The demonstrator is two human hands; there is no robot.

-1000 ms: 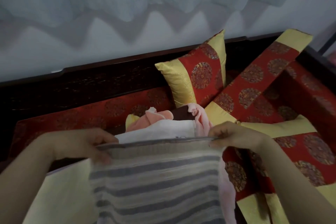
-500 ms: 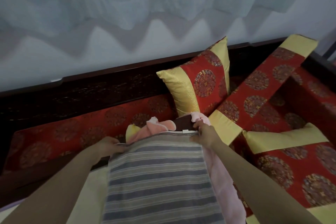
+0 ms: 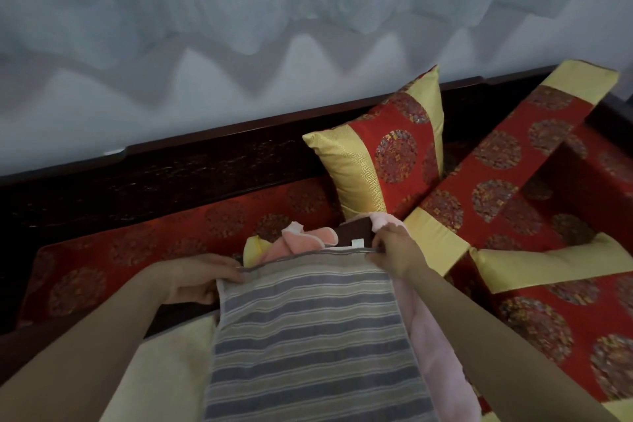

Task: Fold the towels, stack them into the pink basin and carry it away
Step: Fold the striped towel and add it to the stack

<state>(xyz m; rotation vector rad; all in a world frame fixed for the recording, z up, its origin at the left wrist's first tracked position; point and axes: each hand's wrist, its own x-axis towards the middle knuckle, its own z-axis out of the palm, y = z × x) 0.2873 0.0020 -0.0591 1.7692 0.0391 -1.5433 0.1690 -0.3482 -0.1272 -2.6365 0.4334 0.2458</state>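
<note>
I'm in the folding step. My left hand (image 3: pixel 197 279) and right hand (image 3: pixel 397 252) each pinch a far corner of the striped towel (image 3: pixel 308 336), fingers closed on its hem, left corner at about nine o'clock of the cloth's top edge, right corner at about two o'clock. The towel hangs or lies stretched from that edge down towards me at six o'clock, covering the middle of the view.

Just beyond the hem, at twelve o'clock, sits a heap of unfolded towels: a peach one (image 3: pixel 308 238), a bit of yellow (image 3: pixel 255 247), and a pale pink towel (image 3: pixel 428 336) that runs down under my right forearm. A white tag (image 3: pixel 357 242) shows at the hem. Behind the heap, at one o'clock, a red and gold cushion (image 3: pixel 387 154) leans on the dark wooden sofa back (image 3: pixel 171 175).

I can't see the pink basin anywhere in view, so stacking has to wait.

Next, I judge, the two corners must travel together towards the near edge to halve the towel, kept level so the stripes line up. The cloth looks soft and limp, so uneven pull would skew the fold.
</note>
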